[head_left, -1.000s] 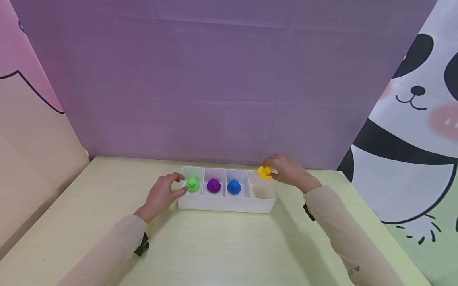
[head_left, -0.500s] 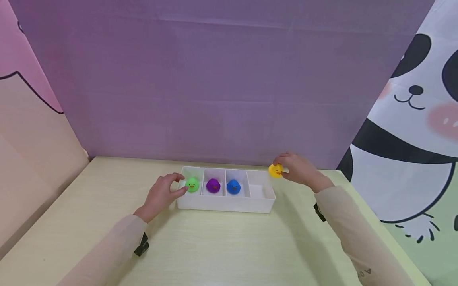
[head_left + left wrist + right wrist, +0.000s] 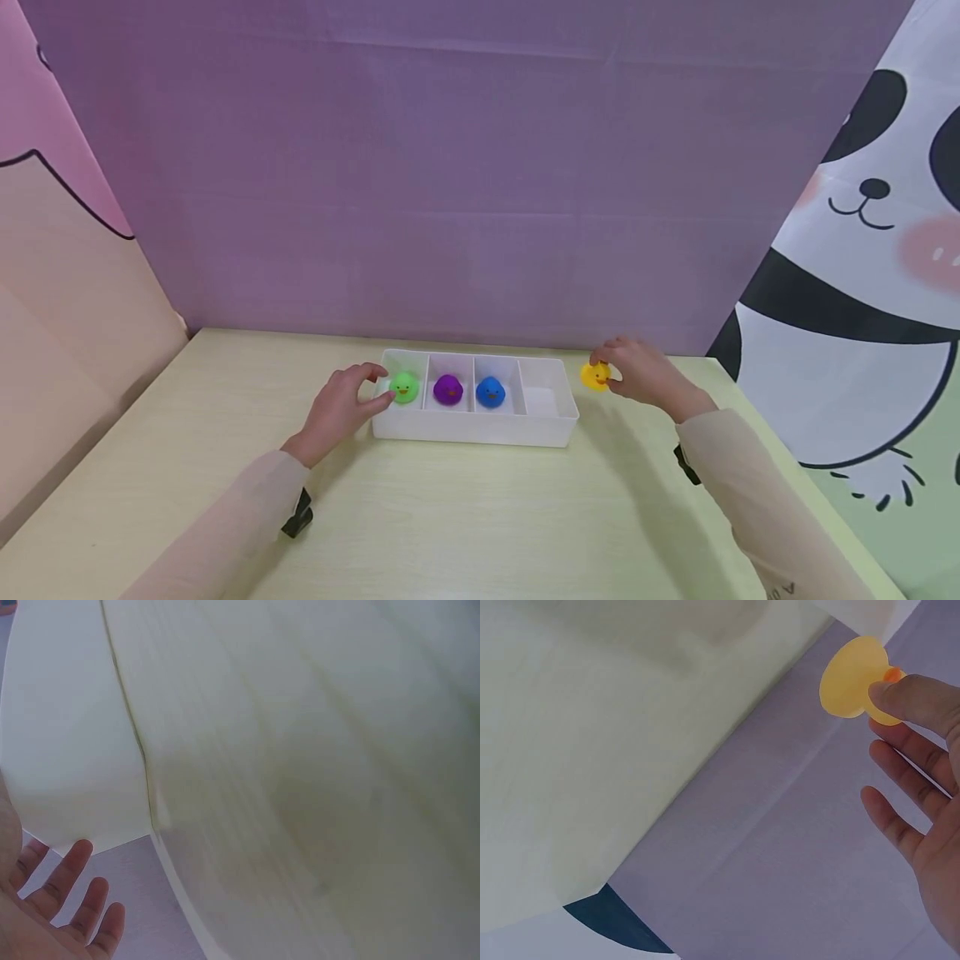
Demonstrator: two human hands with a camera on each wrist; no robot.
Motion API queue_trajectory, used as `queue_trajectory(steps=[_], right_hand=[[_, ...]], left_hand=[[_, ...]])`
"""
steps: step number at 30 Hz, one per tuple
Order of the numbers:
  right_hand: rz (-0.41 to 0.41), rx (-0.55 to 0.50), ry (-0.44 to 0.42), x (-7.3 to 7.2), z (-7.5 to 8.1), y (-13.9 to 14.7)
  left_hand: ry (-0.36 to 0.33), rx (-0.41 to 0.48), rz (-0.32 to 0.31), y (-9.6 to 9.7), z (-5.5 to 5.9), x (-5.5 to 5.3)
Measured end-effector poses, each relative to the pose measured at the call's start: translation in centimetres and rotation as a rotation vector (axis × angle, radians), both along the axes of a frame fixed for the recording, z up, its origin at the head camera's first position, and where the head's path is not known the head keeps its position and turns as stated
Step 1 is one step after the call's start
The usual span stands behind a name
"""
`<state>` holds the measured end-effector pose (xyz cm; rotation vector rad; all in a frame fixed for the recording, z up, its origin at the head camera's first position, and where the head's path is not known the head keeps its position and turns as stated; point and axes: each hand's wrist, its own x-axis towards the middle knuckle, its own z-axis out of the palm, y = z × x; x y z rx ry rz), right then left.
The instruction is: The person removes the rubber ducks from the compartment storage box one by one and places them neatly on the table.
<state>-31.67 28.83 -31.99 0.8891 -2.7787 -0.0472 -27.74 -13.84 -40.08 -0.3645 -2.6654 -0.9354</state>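
Note:
A white box [image 3: 472,431] with a row of compartments stands lengthwise on the table. Its left compartment holds a light green toy duck [image 3: 405,387]; a purple duck [image 3: 447,390] and a blue duck [image 3: 491,392] sit in the middle ones. At the box's left end, my left hand [image 3: 343,407] holds the rim between curved thumb and forefinger, the other fingers spread loosely past the corner [image 3: 60,892]. My right hand [image 3: 648,377] pinches a yellow toy duck [image 3: 596,376] between thumb and forefinger, above the table and right of the box. Its other fingers hang loose [image 3: 907,825].
The pale wooden table [image 3: 480,525] ends at a purple backdrop [image 3: 450,192] close behind the box. A panda-printed panel [image 3: 847,358] stands to the right, a pink and beige panel [image 3: 67,317] to the left. The box's right compartment holds nothing.
My right hand has carried the yellow duck from over the right compartment to the right, past the box's end, and lately slightly lower. The left hand and box have stayed put.

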Motion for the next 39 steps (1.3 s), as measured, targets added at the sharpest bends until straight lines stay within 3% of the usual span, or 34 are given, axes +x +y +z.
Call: queue_trajectory(steps=[21,39], right_hand=[[0.027,-0.003,-0.06,0.5,-5.0,1.0],[-0.002,0.002,-0.084,0.9,-5.4,0.5]], left_hand=[[-0.003,0.005,0.004,0.0,-0.1,-0.1],[0.003,0.005,0.008,-0.1,-0.3,-0.2]])
